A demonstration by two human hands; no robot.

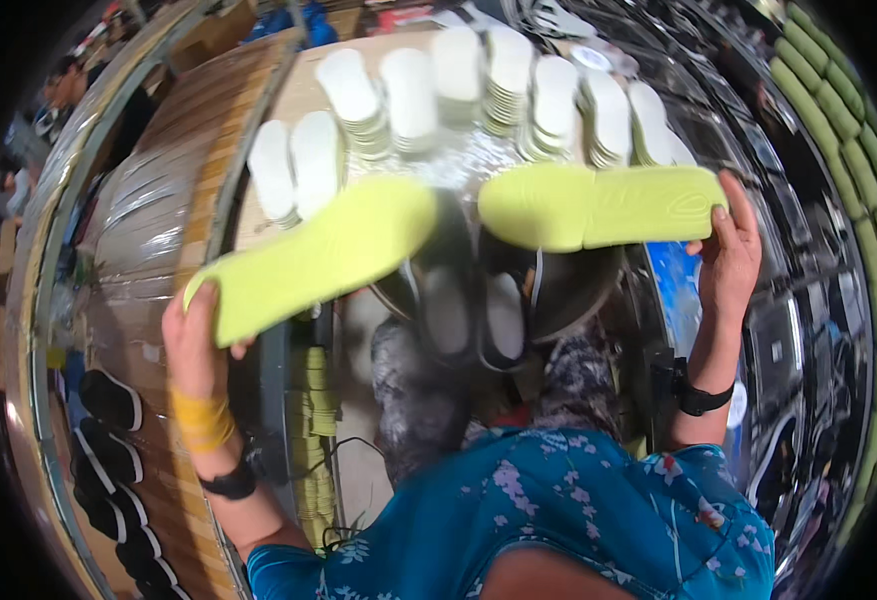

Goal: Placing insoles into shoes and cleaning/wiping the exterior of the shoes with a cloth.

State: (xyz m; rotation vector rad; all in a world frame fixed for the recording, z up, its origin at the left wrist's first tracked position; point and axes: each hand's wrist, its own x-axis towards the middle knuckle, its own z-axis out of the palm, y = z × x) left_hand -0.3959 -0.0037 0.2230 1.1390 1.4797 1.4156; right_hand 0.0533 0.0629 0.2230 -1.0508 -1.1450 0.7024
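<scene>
My left hand (pixel 196 345) grips the heel end of a yellow-green insole (pixel 323 245), thumb on top, its toe end reaching toward the middle. A second yellow-green insole (pixel 608 207), held nearly level, has its outer end pinched in my right hand (pixel 730 255). Between and below the two insoles stand a dark shoe (pixel 448 315) and, to its right, another dark shoe (pixel 504 315). Both have pale grey insides and point away from me. The insoles are apart from each other, and their toe ends overhang the shoes' surroundings. The picture is slightly blurred there.
Several stacks of pale insoles (pixel 413 95) stand in an arc on the table beyond my hands. Cardboard (pixel 143 250) and several dark shoes (pixel 113 400) lie at left. Black plastic-wrapped goods (pixel 808 330) fill the right side, with green rolled bundles (pixel 863 190) at the far right.
</scene>
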